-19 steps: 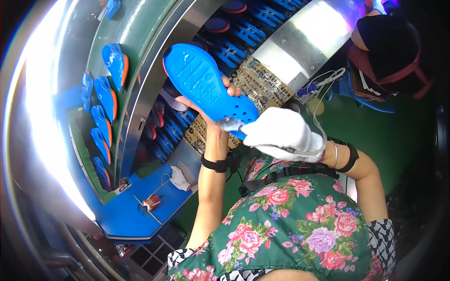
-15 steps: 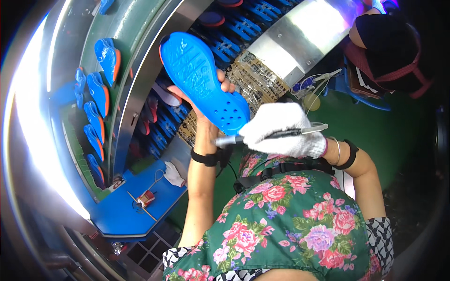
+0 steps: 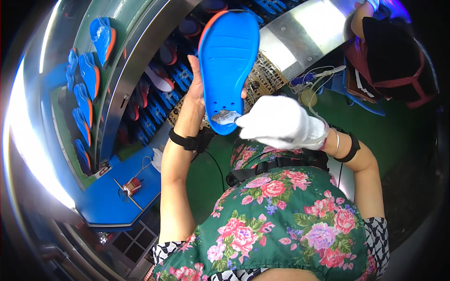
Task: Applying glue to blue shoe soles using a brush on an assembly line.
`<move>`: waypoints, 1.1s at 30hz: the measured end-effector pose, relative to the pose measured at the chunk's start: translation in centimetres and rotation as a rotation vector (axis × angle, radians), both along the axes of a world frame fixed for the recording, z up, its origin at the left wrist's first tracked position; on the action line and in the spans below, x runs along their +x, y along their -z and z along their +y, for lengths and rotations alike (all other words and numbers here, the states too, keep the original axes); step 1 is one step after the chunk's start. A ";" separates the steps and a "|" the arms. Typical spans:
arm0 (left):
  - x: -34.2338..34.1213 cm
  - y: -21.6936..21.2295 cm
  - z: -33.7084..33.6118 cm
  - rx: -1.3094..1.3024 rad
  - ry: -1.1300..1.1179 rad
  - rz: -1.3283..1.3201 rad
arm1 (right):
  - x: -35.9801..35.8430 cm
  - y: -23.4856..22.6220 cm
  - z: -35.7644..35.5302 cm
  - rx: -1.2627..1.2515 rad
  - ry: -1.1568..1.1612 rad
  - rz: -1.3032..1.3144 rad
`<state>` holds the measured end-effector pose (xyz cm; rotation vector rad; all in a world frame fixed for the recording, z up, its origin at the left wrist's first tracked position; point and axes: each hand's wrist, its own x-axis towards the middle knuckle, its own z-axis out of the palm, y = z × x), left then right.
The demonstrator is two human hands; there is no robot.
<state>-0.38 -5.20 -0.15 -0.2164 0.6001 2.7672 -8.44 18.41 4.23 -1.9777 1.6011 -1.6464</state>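
Observation:
My left hand [image 3: 195, 89] holds a blue shoe insole [image 3: 228, 61] with an orange edge, underside up and toe end pointing away from me. My thumb stands up along its left side, and fingertips curl round the right edge. In a white knitted glove, my right hand [image 3: 281, 122] is closed round a slim brush-like tool. Its flattened, whitish translucent head [image 3: 226, 117] lies on the insole's heel, covering some of the small holes there. The glove hides the tool's handle.
On the left, several blue-and-orange insoles [image 3: 89, 75] lie on a green curved conveyor with a metal rim [image 3: 133, 61]. Racks beyond hold more insoles. A blue side table [image 3: 110, 201] carries a small red container [image 3: 132, 186] and a stick. A person in dark clothing [image 3: 389, 51] is at the upper right.
My left hand has turned the insole more upright and moved it away from me. The brush-like tool, formerly pointing left below the heel, now rests on the heel.

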 end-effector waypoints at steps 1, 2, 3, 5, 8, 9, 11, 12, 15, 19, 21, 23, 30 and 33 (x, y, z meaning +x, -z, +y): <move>0.1 0.7 -0.5 -0.025 -0.008 -0.030 | 0.3 0.1 0.1 0.059 -0.074 0.019; 0.0 1.0 -0.8 -0.027 -0.012 -0.028 | 0.5 0.0 0.2 0.117 -0.147 0.039; -0.1 1.0 -0.9 -0.042 0.027 -0.043 | 0.0 -0.7 0.0 0.109 -0.184 -0.007; -0.3 0.8 -1.0 -0.105 0.077 -0.035 | -1.2 -1.3 -0.2 0.101 -0.189 -0.147; -0.6 -0.2 -1.1 -0.145 0.062 -0.121 | -1.6 -1.4 -0.3 0.097 -0.118 -0.203; -0.3 0.0 -1.3 -0.221 0.056 -0.161 | -1.4 -1.6 -0.4 0.190 -0.172 -0.426; -0.8 0.1 -0.3 -0.054 -0.010 -0.083 | -2.1 -2.0 0.1 0.318 -0.197 -0.771; -1.0 -0.1 0.5 0.017 -0.046 -0.096 | -2.4 -1.6 0.4 0.256 -0.098 -0.839; 0.7 1.8 1.8 -0.062 -0.277 -0.110 | -3.5 -3.1 0.0 0.186 0.203 -0.674; 0.1 -0.5 5.8 -0.051 -0.437 -0.154 | -5.1 -4.2 0.3 0.201 0.302 -0.519; 0.6 -0.7 6.1 -0.229 -0.395 -0.167 | -5.6 -4.4 0.4 0.186 0.262 -0.424; 1.1 0.0 6.1 -0.465 -0.306 -0.165 | -5.8 -3.8 0.6 0.178 0.240 -0.368; 2.3 -2.2 6.0 0.370 -0.493 -0.118 | -4.6 -3.2 1.1 0.109 0.252 -0.281; 3.1 -2.2 6.1 0.476 -0.407 0.014 | -4.1 -4.2 0.6 0.013 0.310 -0.271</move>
